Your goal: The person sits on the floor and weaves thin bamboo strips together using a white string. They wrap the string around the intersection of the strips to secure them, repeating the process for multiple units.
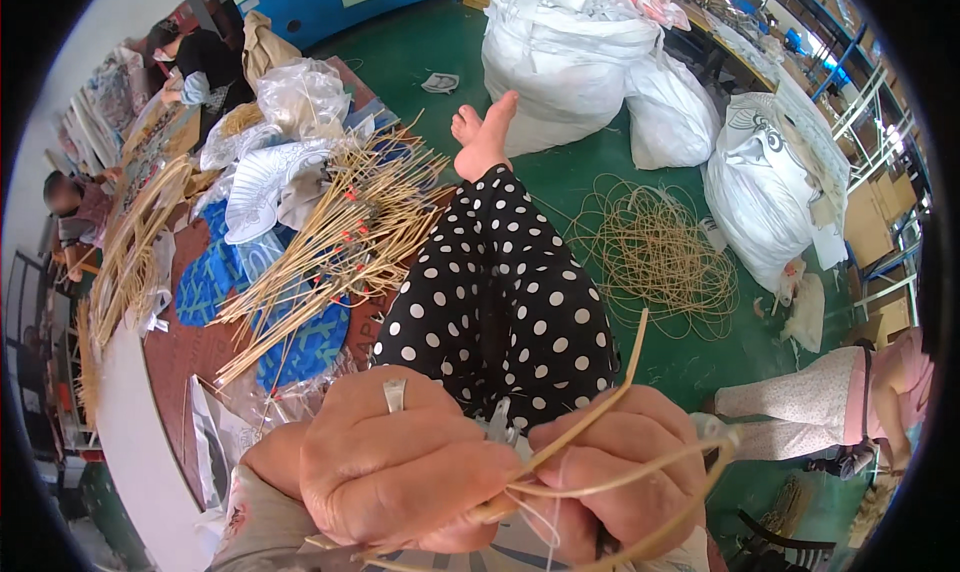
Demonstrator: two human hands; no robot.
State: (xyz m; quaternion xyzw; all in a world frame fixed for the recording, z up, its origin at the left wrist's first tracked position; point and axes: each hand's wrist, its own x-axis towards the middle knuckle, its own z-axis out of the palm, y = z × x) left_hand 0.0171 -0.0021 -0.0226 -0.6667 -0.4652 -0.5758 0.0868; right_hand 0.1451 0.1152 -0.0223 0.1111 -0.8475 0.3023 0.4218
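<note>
My left hand, with a ring on one finger, is closed, its thumb and fingertips pinching thin pale bamboo strips. Close beside it, my right hand is closed too, with its fingers curled at the same strips. One strip sticks up past the right knuckles, and another bends in a loop round the outside of that hand. A fine white thread hangs where the strips meet between the hands. Just above that spot shows a small shiny piece that I cannot make out.
On the table at left lie a bundle of bamboo sticks, blue patterned cloth and clear plastic bags. A tangled cane coil and big white sacks rest on the green floor. Several people are nearby.
</note>
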